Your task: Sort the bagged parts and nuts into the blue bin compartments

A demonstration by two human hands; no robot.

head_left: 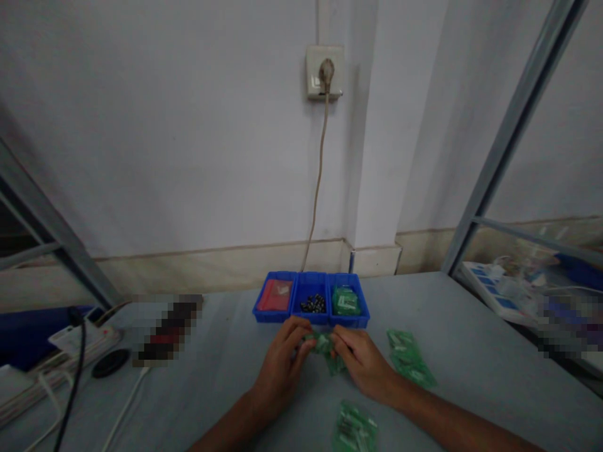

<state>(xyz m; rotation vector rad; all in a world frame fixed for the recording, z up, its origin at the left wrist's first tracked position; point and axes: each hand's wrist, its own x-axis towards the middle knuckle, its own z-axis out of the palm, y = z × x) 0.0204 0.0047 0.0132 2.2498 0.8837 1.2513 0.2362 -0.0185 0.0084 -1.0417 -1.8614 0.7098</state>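
Nearest, we are seeing a filled green packet [355, 430] lying on the worktop [211, 383]. Beyond it, our left hand [282, 358] and right hand [365, 361] are pinching a green bag [323, 344] from opposite sides, probably steadying its limp film; loose green packaging [409, 356] is lying rightward. Farther, three blue trays [311, 284] are apparently separating red bags [274, 296], dark pieces [314, 304] and green packs [346, 301].

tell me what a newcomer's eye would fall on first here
Probably the three blue trays, side by side near the far edge of the grey surface, holding a red packet, small dark shiny pieces and green packaging. Just nearer, the left hand and right hand pinch a green plastic bag. On the wall above, a plug sits in a socket, its cord hanging down.
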